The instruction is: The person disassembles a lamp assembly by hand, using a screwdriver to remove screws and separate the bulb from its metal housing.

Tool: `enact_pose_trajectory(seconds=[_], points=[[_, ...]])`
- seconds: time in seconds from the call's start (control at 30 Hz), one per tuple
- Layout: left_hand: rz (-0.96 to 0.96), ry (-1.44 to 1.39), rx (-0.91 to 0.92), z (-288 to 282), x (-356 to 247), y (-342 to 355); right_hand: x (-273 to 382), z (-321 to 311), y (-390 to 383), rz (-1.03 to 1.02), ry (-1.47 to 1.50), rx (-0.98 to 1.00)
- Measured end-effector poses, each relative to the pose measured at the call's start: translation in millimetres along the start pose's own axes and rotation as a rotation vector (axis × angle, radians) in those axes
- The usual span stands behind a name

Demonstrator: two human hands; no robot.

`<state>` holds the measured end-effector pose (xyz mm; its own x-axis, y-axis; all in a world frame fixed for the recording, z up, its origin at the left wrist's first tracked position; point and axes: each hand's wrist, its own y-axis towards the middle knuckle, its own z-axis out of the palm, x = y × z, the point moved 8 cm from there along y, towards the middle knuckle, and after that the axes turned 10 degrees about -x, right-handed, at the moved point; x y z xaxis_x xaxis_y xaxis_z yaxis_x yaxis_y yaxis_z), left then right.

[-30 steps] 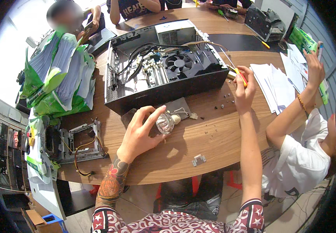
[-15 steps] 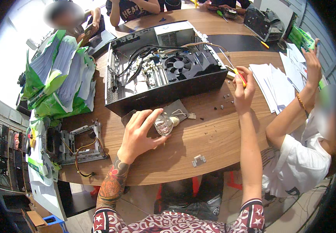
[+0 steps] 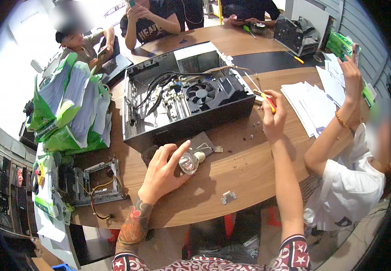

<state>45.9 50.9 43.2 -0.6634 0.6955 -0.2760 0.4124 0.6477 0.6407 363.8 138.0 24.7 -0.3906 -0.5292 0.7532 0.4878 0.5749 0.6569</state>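
My left hand [image 3: 161,174] is over the table with its fingers apart beside a reflector lamp [image 3: 188,163]. The index finger reaches over the lamp's top edge and the thumb is near its lower edge; whether they touch it I cannot tell. White wires run from the lamp to a small connector [image 3: 218,149], by a flat grey plate [image 3: 201,140]. My right hand [image 3: 273,121] grips a screwdriver [image 3: 268,103] by its yellow and red handle, the shaft pointing away toward the case's right corner. An uncovered black computer case [image 3: 195,124] lies beyond both hands, showing a fan, cables and boards.
Small screws [image 3: 251,136] and a metal bracket [image 3: 228,197] lie on the table. A metal frame with wires [image 3: 98,180] stands left, near green-wrapped paper stacks [image 3: 75,108]. Loose papers [image 3: 301,106] lie right, beside a person in white holding up a phone. Other people are across the table.
The whole view has shifted, with the table lower in the picture. My left index finger is straighter and the thumb less visible around the lamp. My right hand still holds the screwdriver.
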Motion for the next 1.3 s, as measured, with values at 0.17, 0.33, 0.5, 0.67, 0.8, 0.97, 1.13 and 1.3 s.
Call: enact_pose_trajectory(seconds=[0.17,0.33,0.5,0.67,0.8,0.97,1.13,1.3], points=[[0.026,0.013,-0.006,0,-4,-1,-3,-3,2,0.014,-0.017,-0.013],[0.075,0.026,-0.064,-3,-8,0,3,-3,1,0.001,-0.042,-0.037],[0.055,0.045,-0.072,-6,-3,-2,5,2,0,-0.013,-0.064,-0.017],[-0.004,-0.068,-0.044,8,-5,3,2,-14,4,-0.038,-0.054,-0.048],[-0.052,-0.025,-0.088,-5,-8,0,8,4,0,-0.087,-0.103,-0.037],[0.01,-0.006,-0.002,4,-12,-3,1,1,4,0.014,0.017,0.02],[-0.04,0.023,-0.044,4,-18,-2,6,-11,3,0.004,0.038,-0.016],[-0.049,0.05,-0.024,7,-2,-11,9,-6,0,-0.061,0.021,-0.052]])
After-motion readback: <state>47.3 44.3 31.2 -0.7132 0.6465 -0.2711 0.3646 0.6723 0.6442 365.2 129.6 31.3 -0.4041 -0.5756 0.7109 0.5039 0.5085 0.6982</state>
